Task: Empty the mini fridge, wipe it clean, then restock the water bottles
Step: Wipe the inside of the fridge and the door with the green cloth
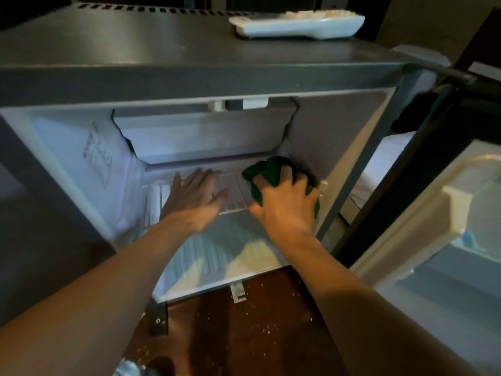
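1. Nearest, the wooden floor (244,335) in front of the mini fridge (189,77) is speckled with crumbs. A shiny rounded object (127,368) at the view's bottom edge may be a bottle top, but I cannot tell. No water bottle shows plainly, so restocking looks some way off.
2. The fridge floor (238,251) lies bare under the shelf, so the emptying seems done. It is best wiped last, since whatever comes off the shelf drops onto it.
3. The left hand (195,196) lies flat on the left half of the white wire shelf (233,185), fingers straight and spread, holding nothing. Firm downward pressure there should stop the shelf tipping or sliding in its side grooves.
4. The right hand (284,204) is clamped on a bunched green cloth (265,169) at the shelf's right end, close against the right inner wall. Wiping is the step in hand. Strokes along the bars, from back edge to front edge, should lift more than strokes across them, and the back right corner wants a fingertip pushed into the cloth.
5. Above the shelf's back edge hangs the freezer box (203,131), whose underside is worth a pass too.
6. Farthest, a white remote (298,25) lies near the back right corner of the fridge's top; the door (447,213) stands open at the right
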`<state>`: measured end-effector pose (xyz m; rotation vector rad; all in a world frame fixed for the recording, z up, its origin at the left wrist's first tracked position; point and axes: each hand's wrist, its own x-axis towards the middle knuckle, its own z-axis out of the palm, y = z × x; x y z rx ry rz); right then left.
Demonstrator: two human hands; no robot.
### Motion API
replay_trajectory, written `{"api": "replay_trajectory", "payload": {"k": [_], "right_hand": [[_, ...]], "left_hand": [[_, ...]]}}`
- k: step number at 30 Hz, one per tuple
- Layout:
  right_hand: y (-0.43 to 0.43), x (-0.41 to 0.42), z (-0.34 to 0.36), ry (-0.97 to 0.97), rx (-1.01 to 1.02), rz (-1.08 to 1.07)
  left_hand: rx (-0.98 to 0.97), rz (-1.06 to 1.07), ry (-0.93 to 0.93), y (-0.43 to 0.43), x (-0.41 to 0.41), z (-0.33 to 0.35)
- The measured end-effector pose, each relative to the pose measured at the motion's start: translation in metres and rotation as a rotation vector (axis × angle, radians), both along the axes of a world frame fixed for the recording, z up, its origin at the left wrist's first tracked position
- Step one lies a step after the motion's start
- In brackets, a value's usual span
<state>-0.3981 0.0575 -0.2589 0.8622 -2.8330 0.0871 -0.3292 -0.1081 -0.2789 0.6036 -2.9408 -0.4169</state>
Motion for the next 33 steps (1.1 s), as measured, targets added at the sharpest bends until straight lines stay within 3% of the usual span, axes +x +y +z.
{"api": "replay_trajectory", "payload": {"k": [4,8,9,11,14,19,21,24,29,33], "right_hand": [[0.024,0.012,-0.016,0.078,-0.203,0.068],[0.045,0.028,-0.044,0.192,-0.31,0.266],[0.048,0.033,-0.054,0.218,-0.29,0.329],[0.049,0.039,-0.078,0.188,-0.222,0.38],[0.039,0.034,-0.103,-0.057,-0.212,0.294],[0.015,0.008,-0.147,-0.354,-0.154,0.171],[0.003,0.003,-0.157,-0.326,-0.06,0.157],[-0.011,0.007,-0.168,-0.261,0.097,0.153],[-0.041,-0.022,-0.181,-0.101,0.079,0.205],[-0.085,-0.056,-0.178,-0.276,0.097,0.136]], "left_hand": [[-0.026,-0.07,0.083,0.019,0.013,0.0],[-0.344,-0.104,0.412,0.052,0.04,-0.007],[-0.321,-0.163,0.391,0.058,0.045,-0.011],[-0.222,-0.186,0.111,0.066,0.052,-0.018],[-0.021,0.096,-0.276,0.053,0.055,-0.048],[0.19,0.317,-0.545,0.023,0.071,-0.104],[0.256,0.365,-0.597,0.021,0.073,-0.12],[0.121,0.311,-0.606,0.021,0.071,-0.131],[-0.018,0.221,-0.627,0.01,0.068,-0.123],[0.022,0.189,-0.593,0.008,0.067,-0.12]]}}
